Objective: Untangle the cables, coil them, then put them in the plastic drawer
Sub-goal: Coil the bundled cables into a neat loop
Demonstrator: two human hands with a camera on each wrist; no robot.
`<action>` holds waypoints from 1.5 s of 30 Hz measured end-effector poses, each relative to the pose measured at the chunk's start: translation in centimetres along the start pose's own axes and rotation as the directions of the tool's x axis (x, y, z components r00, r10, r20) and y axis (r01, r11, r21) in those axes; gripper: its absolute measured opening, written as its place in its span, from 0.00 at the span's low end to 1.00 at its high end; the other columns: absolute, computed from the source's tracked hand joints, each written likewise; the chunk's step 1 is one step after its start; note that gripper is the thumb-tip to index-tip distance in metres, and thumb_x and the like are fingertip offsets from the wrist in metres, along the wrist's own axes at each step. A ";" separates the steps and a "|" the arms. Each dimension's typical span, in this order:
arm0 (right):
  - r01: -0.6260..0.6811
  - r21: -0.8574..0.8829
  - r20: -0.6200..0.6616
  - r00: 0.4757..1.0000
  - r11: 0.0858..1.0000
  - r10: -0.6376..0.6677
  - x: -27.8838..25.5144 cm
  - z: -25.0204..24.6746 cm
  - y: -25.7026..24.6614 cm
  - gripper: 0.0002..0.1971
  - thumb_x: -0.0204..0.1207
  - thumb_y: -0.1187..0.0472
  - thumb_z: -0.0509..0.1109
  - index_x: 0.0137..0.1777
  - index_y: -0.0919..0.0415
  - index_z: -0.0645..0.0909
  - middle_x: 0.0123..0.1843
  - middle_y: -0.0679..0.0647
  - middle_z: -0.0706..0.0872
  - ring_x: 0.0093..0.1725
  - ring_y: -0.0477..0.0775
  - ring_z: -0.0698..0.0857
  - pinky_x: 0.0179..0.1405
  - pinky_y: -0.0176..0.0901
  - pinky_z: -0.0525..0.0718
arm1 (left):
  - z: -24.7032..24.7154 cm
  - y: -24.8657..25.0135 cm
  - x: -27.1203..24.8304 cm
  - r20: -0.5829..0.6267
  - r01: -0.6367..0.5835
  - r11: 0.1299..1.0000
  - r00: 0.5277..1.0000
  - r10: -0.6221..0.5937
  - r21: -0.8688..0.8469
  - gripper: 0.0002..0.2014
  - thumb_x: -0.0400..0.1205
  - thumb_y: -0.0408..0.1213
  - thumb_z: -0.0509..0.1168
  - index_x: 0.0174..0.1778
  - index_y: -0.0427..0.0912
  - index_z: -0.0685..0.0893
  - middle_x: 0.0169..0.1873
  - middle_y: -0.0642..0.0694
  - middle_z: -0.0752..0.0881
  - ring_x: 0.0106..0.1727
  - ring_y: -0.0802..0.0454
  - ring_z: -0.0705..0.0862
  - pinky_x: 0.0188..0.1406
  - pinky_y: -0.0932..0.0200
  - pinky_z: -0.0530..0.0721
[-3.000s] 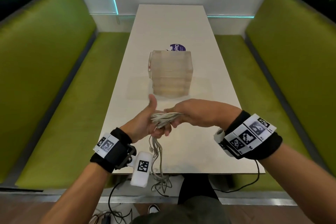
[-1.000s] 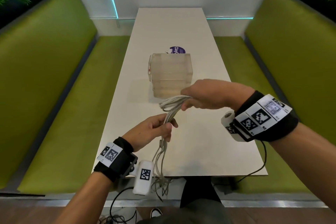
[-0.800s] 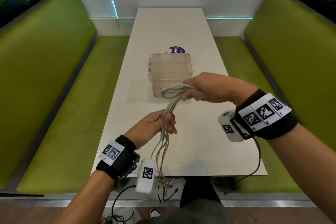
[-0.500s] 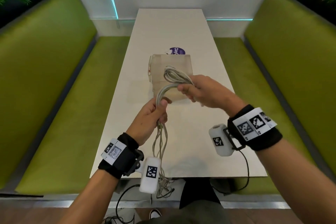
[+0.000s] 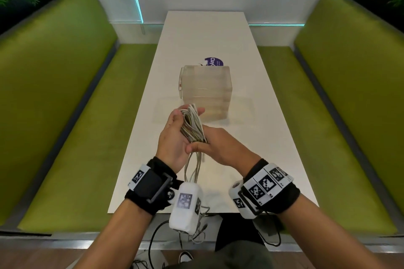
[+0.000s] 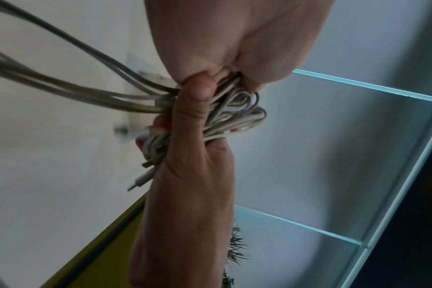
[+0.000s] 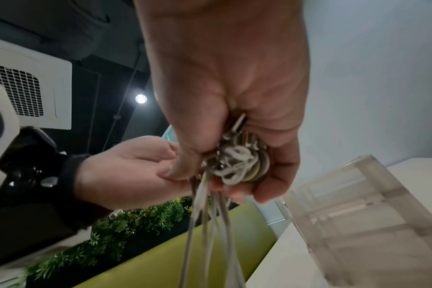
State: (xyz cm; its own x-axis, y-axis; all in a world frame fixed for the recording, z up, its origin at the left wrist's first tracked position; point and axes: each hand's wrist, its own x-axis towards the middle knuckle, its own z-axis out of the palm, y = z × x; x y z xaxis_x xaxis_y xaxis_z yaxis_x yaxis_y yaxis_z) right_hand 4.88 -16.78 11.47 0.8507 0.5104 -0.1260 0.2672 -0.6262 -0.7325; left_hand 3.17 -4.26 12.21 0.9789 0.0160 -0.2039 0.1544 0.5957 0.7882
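Observation:
A bundle of grey-white cables (image 5: 193, 125) is looped into a coil above the near half of the white table (image 5: 273, 159). My left hand (image 5: 172, 137) lies palm up under the coil, fingers curled behind it and the thumb (image 6: 197, 109) pressed over the cables (image 6: 234, 115). My right hand (image 5: 212, 144) grips the coil's lower end from the right; the cables (image 7: 237, 161) are bunched in its fist. Loose strands (image 5: 194, 168) hang from both hands past the table's near edge. The clear plastic drawer unit (image 5: 205, 91) stands just beyond the hands, its drawers closed.
A purple round sticker (image 5: 215, 62) lies behind the drawer unit. Green benches (image 5: 65, 116) (image 5: 338, 116) run along both sides of the table. Black leads (image 5: 153, 242) hang below the table's near edge, by my lap.
My right hand lifted a loop of cable up toward the drawer unit, then brought it back down onto my left hand. The coil has grown and the hands now meet.

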 end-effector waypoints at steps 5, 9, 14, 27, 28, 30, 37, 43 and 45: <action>0.049 0.036 0.009 0.999 0.998 -0.050 0.1 -0.1 -0.4 0.15 0.80 0.49 0.67 0.58 0.59 0.83 0.56 0.59 0.81 0.55 0.56 0.79 0.53 0.45 0.77 | -0.1 0.6 0.2 -0.007 0.040 0.999 0.999 -0.040 0.033 0.28 0.77 0.61 0.59 0.59 0.39 0.80 0.55 0.37 0.86 0.58 0.43 0.84 0.57 0.48 0.84; 0.049 0.083 0.111 0.992 0.995 -0.058 -0.4 -0.5 -0.8 0.07 0.83 0.51 0.64 0.51 0.53 0.80 0.48 0.47 0.80 0.45 0.46 0.78 0.42 0.33 0.75 | -0.4 0.4 -0.1 0.052 -0.039 0.979 0.998 0.029 0.199 0.25 0.68 0.44 0.80 0.55 0.41 0.79 0.48 0.38 0.84 0.51 0.44 0.85 0.46 0.51 0.87; 0.015 0.127 0.152 0.988 0.992 -0.034 -0.6 0.3 -0.8 0.04 0.82 0.56 0.65 0.45 0.53 0.78 0.41 0.47 0.85 0.40 0.48 0.83 0.42 0.42 0.80 | -0.4 0.6 -0.1 0.012 -0.088 0.950 0.996 0.089 0.299 0.05 0.77 0.26 0.70 0.47 0.36 0.84 0.33 0.41 0.86 0.37 0.48 0.87 0.39 0.55 0.86; -0.012 0.605 0.209 0.967 0.796 -0.144 -1.7 1.2 0.6 0.05 0.80 0.71 0.65 0.43 0.70 0.81 0.37 0.58 0.85 0.37 0.47 0.86 0.42 0.33 0.82 | 0.8 0.4 -0.4 0.087 -0.052 0.939 0.996 0.024 0.339 0.08 0.82 0.34 0.66 0.37 0.41 0.80 0.19 0.48 0.74 0.24 0.50 0.76 0.35 0.58 0.85; -0.014 0.616 0.212 0.966 0.788 -0.149 -1.8 1.4 0.6 0.07 0.81 0.68 0.65 0.42 0.69 0.80 0.36 0.59 0.83 0.35 0.49 0.85 0.40 0.35 0.82 | 0.7 0.3 -0.3 0.084 -0.052 0.925 0.996 0.022 0.377 0.12 0.82 0.37 0.67 0.32 0.42 0.78 0.19 0.48 0.73 0.25 0.49 0.77 0.38 0.57 0.85; -0.010 0.636 0.209 0.965 0.771 -0.160 -1.8 1.6 0.9 0.10 0.81 0.61 0.64 0.42 0.67 0.77 0.33 0.59 0.80 0.33 0.53 0.82 0.38 0.41 0.82 | 0.6 0.3 -0.2 0.090 -0.055 0.900 0.996 0.018 0.432 0.17 0.82 0.40 0.66 0.27 0.43 0.76 0.19 0.46 0.74 0.26 0.50 0.79 0.43 0.53 0.86; 0.043 0.629 0.153 0.972 0.776 -0.177 -2.0 2.7 1.0 0.17 0.82 0.59 0.62 0.30 0.59 0.75 0.26 0.51 0.78 0.27 0.51 0.80 0.37 0.46 0.81 | 0.7 0.3 -0.6 0.156 -0.085 0.881 0.988 0.013 0.465 0.21 0.83 0.41 0.64 0.23 0.43 0.73 0.17 0.43 0.72 0.29 0.47 0.79 0.42 0.56 0.84; 0.048 0.629 0.151 0.972 0.776 -0.182 -2.3 2.5 0.5 0.17 0.82 0.62 0.62 0.30 0.61 0.73 0.25 0.48 0.77 0.26 0.48 0.79 0.35 0.44 0.81 | 0.7 0.6 -0.8 0.198 -0.110 0.874 0.980 0.016 0.474 0.22 0.84 0.39 0.63 0.22 0.45 0.73 0.15 0.46 0.73 0.23 0.49 0.76 0.43 0.52 0.82; 0.053 0.631 0.145 0.972 0.774 -0.185 -2.2 2.4 0.5 0.16 0.83 0.63 0.62 0.31 0.62 0.73 0.26 0.51 0.76 0.26 0.48 0.79 0.34 0.41 0.82 | 0.8 0.5 -0.8 0.205 -0.123 0.870 0.978 0.026 0.478 0.21 0.84 0.39 0.64 0.22 0.46 0.74 0.16 0.47 0.73 0.23 0.50 0.75 0.44 0.51 0.82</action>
State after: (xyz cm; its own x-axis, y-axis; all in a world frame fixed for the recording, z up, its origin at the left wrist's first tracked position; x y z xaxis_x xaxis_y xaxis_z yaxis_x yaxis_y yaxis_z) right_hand 2.01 -16.78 9.77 0.7117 0.6974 -0.0842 -0.0340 -0.0855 -0.9958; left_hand 2.59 -4.59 13.24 0.9893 -0.1331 -0.0600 0.0778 0.1327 0.9881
